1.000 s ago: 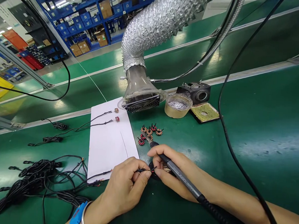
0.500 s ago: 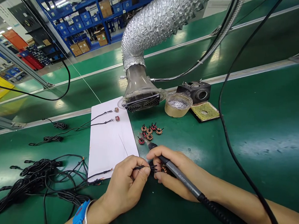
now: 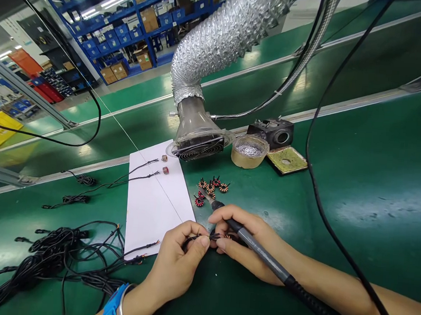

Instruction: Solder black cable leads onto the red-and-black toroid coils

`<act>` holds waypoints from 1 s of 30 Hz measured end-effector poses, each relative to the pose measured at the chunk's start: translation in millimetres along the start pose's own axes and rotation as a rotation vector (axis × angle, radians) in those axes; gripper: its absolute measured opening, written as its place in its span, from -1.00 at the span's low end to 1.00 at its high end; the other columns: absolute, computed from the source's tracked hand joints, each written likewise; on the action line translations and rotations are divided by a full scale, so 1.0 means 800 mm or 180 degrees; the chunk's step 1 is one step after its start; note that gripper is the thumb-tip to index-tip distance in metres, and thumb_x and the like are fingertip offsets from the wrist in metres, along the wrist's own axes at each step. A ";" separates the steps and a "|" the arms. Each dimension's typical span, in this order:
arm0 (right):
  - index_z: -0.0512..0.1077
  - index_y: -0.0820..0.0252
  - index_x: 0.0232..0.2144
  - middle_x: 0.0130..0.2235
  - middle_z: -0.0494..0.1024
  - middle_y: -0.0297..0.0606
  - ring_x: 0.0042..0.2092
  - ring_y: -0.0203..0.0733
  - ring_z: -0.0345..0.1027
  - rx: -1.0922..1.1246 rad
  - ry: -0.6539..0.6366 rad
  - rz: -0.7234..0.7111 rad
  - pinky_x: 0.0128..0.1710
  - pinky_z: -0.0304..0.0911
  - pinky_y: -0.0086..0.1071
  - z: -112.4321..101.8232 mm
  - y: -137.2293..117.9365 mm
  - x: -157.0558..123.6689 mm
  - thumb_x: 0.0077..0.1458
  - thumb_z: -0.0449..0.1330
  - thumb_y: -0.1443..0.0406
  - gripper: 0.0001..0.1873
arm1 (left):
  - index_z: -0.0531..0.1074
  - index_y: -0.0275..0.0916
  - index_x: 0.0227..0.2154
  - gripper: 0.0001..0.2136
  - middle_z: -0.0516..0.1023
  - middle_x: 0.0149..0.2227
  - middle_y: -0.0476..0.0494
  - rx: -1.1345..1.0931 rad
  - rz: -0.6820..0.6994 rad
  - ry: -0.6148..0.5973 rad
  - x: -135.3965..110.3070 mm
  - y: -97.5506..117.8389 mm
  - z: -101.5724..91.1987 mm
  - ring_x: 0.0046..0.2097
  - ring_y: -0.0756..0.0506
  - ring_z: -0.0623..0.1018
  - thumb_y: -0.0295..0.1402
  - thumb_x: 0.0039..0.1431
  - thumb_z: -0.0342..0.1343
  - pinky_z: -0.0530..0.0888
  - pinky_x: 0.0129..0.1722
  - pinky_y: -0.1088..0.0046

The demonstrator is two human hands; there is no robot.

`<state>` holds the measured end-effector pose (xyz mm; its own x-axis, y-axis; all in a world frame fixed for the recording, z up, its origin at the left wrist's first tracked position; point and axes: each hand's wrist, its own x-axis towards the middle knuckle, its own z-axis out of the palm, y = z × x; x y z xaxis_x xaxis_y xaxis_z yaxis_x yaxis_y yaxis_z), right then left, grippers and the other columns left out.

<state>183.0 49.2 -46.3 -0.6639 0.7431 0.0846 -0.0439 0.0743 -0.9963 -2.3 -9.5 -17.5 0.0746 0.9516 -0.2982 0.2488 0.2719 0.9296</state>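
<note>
Thumb and fingers of my left hand (image 3: 181, 258) pinch the end of a black cable (image 3: 190, 238). A thin wire strand (image 3: 168, 197) runs down over the paper to these fingers. My right hand (image 3: 251, 241) is closed around a soldering iron (image 3: 261, 253), its tip pointing up-left over a group of small wound ring coils (image 3: 224, 188). Those same right fingertips also pinch the leads of another ring coil (image 3: 229, 237), mostly hidden behind them. Both hands' fingertips meet where the cable end and the coil's leads come together.
White paper (image 3: 151, 196) carries two cables and two small coils (image 3: 165, 170). Bundled black cables (image 3: 47, 257) lie left. A fume extractor hood (image 3: 200, 147) hangs ahead, beside a tub of metal shavings (image 3: 249, 152), a yellow sponge (image 3: 288, 160) and a black holder (image 3: 271, 132). The iron's cord loops right.
The left fingers have shifted slightly, and less of the cable shows between them. The strand now trails straight across the paper. My right hand still grips the iron, nearly in place.
</note>
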 end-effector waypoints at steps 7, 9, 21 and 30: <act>0.28 0.08 -0.08 -0.32 0.46 -0.33 -0.36 -0.30 0.42 -0.0215 0.0224 -0.0193 -0.37 0.36 -0.43 -0.001 0.000 -0.002 0.14 0.12 0.39 -0.72 | 0.41 -0.28 -0.32 -0.75 0.30 -0.45 0.00 -0.0068 -0.0030 -0.0206 0.003 -0.001 -0.003 -0.39 0.02 0.22 -0.16 0.24 0.08 0.17 -0.43 0.54; 0.29 0.08 -0.09 -0.31 0.48 -0.33 -0.36 -0.30 0.42 -0.0392 0.0235 -0.0275 -0.38 0.35 -0.44 -0.002 -0.002 -0.001 0.12 0.13 0.41 -0.70 | 0.40 -0.28 -0.34 -0.75 0.25 -0.47 0.02 -0.0103 -0.0029 -0.0233 0.004 -0.001 -0.003 -0.41 0.03 0.19 -0.16 0.23 0.08 0.15 -0.43 0.54; 0.31 0.06 -0.09 -0.30 0.56 -0.37 -0.35 -0.34 0.47 -0.0735 0.0241 -0.0398 -0.33 0.37 -0.50 -0.004 -0.003 0.000 0.14 0.18 0.37 -0.72 | 0.43 -0.28 -0.34 -0.81 0.32 -0.51 0.04 0.0591 0.0147 0.0073 -0.002 0.000 0.003 -0.50 0.06 0.23 -0.25 0.25 0.05 0.16 -0.50 0.55; 0.23 0.00 -0.01 -0.36 0.42 -0.44 -0.40 -0.36 0.36 -0.0904 0.0155 -0.0275 -0.39 0.30 -0.49 -0.004 -0.005 -0.003 0.16 0.13 0.38 -0.64 | 0.50 -0.25 -0.29 -0.84 0.49 -0.43 -0.05 0.1216 0.0636 0.0302 -0.004 -0.003 0.001 -0.46 0.02 0.38 -0.30 0.25 0.06 0.28 -0.46 0.54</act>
<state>187.4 49.1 -42.2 -0.6299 0.7563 0.1765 0.1164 0.3166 -0.9414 -2.2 -13.4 -19.3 0.0728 0.9939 -0.0830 0.5790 0.0256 0.8149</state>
